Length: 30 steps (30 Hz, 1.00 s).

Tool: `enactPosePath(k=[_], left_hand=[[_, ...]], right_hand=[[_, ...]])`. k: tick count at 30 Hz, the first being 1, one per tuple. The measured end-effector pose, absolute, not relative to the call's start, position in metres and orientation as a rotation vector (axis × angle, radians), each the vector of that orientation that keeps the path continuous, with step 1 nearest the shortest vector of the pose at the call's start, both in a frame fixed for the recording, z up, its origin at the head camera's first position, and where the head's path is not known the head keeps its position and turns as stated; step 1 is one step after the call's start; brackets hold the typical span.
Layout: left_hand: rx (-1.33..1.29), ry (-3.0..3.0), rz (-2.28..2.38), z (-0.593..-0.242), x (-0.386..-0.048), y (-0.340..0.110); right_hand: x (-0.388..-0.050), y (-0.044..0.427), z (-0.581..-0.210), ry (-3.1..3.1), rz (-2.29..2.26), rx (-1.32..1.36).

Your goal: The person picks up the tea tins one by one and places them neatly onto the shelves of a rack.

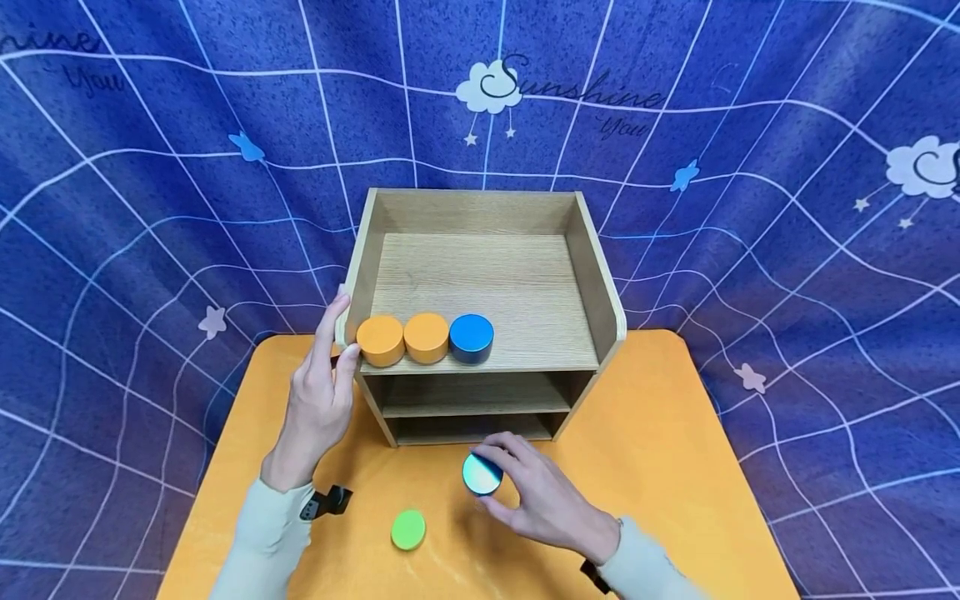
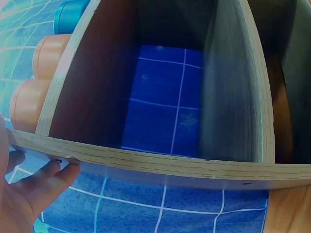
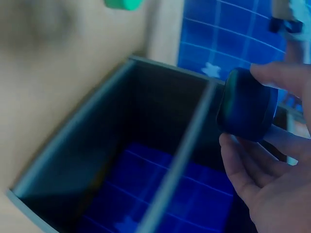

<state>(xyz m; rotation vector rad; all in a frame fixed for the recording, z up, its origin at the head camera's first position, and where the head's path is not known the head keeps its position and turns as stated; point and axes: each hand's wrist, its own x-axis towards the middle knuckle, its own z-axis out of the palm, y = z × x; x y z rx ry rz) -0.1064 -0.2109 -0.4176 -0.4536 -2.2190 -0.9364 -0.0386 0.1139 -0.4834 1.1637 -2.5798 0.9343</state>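
Foremost in my head view, the orange table (image 1: 675,475) spreads out to the right of the grip, leaving me room there. Just beyond the grip stands the front edge of the wooden shelf (image 1: 487,283), its side panel held by the left hand (image 1: 322,396). Between thumb and fingers, the right hand (image 1: 542,496) holds a squat blue cylinder (image 1: 481,473), broader across than deep, round face turned up toward me. Left of the grip lies a green disc (image 1: 408,530).

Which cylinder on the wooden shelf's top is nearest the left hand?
The leftmost orange cylinder, right beside the left hand; the second orange cylinder and the blue cylinder stand farther right.
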Motion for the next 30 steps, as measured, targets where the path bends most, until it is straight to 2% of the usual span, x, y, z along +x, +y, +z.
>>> enactPosePath(k=[17, 30], left_hand=[[-0.46, -2.232, -0.945, -0.42, -0.107, -0.212], [-0.45, -2.224, -0.953, -0.419, -0.107, -0.211]], right_hand=[[-0.066, 0.136, -0.385, -2.386, 0.998, 1.052], [-0.109, 0.137, -0.365, -2.401, 1.134, 0.843]])
